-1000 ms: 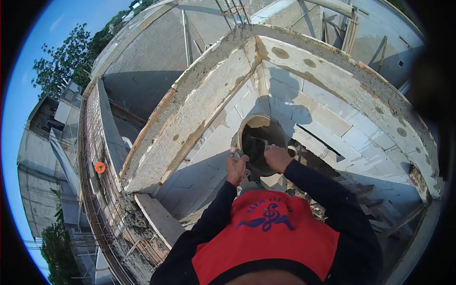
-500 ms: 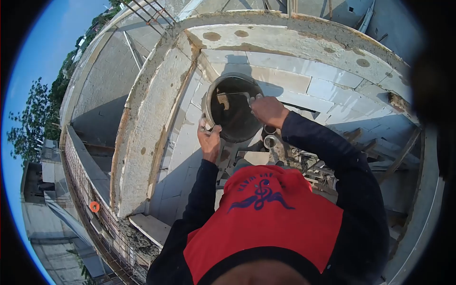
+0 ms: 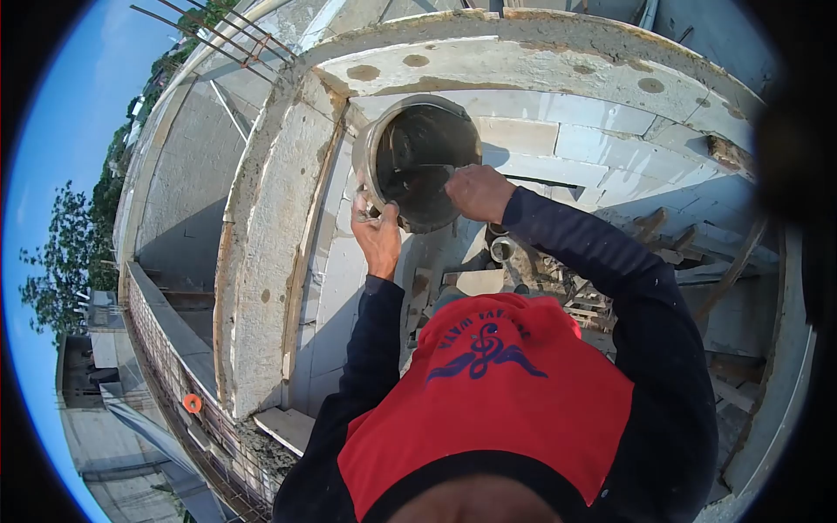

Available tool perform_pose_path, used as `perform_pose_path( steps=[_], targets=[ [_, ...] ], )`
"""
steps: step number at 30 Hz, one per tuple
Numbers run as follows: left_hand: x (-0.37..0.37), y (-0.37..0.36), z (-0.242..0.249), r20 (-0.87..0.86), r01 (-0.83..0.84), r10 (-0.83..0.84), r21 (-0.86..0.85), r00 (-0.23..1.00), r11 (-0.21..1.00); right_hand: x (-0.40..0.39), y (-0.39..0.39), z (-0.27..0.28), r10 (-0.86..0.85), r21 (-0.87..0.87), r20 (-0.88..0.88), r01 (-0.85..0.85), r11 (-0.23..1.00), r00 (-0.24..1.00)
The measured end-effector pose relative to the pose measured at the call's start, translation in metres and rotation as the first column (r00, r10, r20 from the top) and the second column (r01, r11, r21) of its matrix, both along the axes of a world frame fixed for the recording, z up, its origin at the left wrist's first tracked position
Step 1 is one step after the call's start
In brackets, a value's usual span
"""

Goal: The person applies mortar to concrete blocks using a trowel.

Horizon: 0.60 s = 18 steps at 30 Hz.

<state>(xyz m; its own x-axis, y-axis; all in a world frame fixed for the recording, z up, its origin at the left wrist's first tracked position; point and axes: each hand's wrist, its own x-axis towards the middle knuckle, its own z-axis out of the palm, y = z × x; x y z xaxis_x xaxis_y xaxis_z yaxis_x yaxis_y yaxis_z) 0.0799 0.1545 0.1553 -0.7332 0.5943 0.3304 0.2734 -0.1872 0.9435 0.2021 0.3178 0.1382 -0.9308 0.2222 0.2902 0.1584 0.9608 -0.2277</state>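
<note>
A dark, mortar-stained bucket [image 3: 364, 166] is tilted with its mouth toward me, in front of the pale block wall. My left hand [image 3: 377, 234] grips its lower left rim, fingers curled round the edge. At the right side of the mouth, my right hand [image 3: 479, 192] is closed round the handle of a trowel [image 3: 427, 167]. Its thin metal part reaches inside the bucket, where shadow hides much of the blade. Grey residue coats the bucket's inner wall, and how much it holds is hard to make out.
Concrete beams [image 3: 270, 253] with rough tops frame the left and far sides. Bare rebar [image 3: 235, 44] sticks up at the far left corner. Below me lie wood scraps [image 3: 602, 305] and a round pipe end [image 3: 501, 250]. Timber props [image 3: 732, 270] lean at right.
The bucket and both hands have moved up and slightly left in view, as the view itself shifted a little. My right hand has lowered the trowel relative to the bucket's mouth.
</note>
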Motion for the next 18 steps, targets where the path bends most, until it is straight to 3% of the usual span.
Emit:
perform_pose_path(
  steps=[3, 5, 6, 7, 9, 10, 11, 12, 13, 14, 15, 17, 18],
  targets=[
    [-0.003, -0.003, 0.001, 0.019, -0.011, 0.011, -0.018, 1.000, 1.000, -0.004, 0.018, 0.033, 0.059, -0.016, -0.093, -0.061, 0.998, 0.994],
    [0.001, -0.003, 0.005, -0.004, -0.009, 0.009, -0.070, 1.000, 0.998, -0.012, 0.035, 0.040, -0.015, 0.013, -0.256, 0.019, 1.000, 0.967],
    [-0.002, 0.000, 0.005, -0.030, -0.030, 0.028, -0.060, 0.999, 0.998, -0.013, 0.035, 0.040, -0.067, 0.032, -0.132, 0.072, 0.997, 0.989],
    [-0.001, -0.001, 0.007, -0.030, -0.026, 0.024, -0.067, 0.999, 0.997, -0.014, 0.036, 0.033, -0.071, 0.026, -0.131, 0.075, 0.997, 0.989],
    [-0.001, -0.001, 0.016, -0.055, 0.007, -0.007, 0.000, 0.998, 1.000, -0.013, 0.046, 0.019, 0.050, -0.104, 0.189, -0.031, 0.994, 0.981],
    [-0.004, -0.008, 0.019, -0.126, 0.057, -0.064, -0.057, 0.990, 0.997, -0.009, 0.048, 0.015, 0.168, -0.198, 0.131, -0.141, 0.970, 0.977],
    [-0.010, -0.012, 0.022, -0.124, 0.057, -0.065, -0.065, 0.990, 0.996, -0.002, 0.052, 0.010, 0.169, -0.205, 0.131, -0.140, 0.969, 0.977],
    [-0.015, -0.019, 0.025, -0.123, 0.119, -0.132, -0.103, 0.984, 0.987, 0.015, 0.043, 0.031, 0.135, -0.536, 0.213, 0.000, 0.844, 0.968],
    [-0.018, -0.028, 0.030, -0.116, 0.178, -0.196, -0.147, 0.974, 0.973, 0.028, 0.033, 0.038, 0.139, -0.784, 0.301, 0.162, 0.599, 0.943],
    [-0.022, -0.032, 0.037, -0.082, 0.200, -0.215, -0.158, 0.973, 0.967, 0.031, 0.031, 0.006, 0.075, -0.806, 0.211, 0.130, 0.577, 0.975],
    [-0.026, -0.033, 0.037, -0.087, 0.198, -0.214, -0.164, 0.973, 0.966, 0.027, 0.033, -0.009, 0.196, -0.853, 0.207, 0.079, 0.516, 0.959],
    [-0.035, -0.039, 0.035, 0.062, 0.248, -0.243, -0.108, 0.968, 0.963, 0.022, 0.017, -0.066, 0.048, -0.823, 0.128, 0.079, 0.563, 0.991],
    [-0.047, -0.043, 0.028, 0.052, 0.280, -0.275, -0.163, 0.960, 0.946, 0.025, -0.001, -0.045, 0.019, -0.943, 0.167, 0.154, 0.296, 0.986]
  ],
)
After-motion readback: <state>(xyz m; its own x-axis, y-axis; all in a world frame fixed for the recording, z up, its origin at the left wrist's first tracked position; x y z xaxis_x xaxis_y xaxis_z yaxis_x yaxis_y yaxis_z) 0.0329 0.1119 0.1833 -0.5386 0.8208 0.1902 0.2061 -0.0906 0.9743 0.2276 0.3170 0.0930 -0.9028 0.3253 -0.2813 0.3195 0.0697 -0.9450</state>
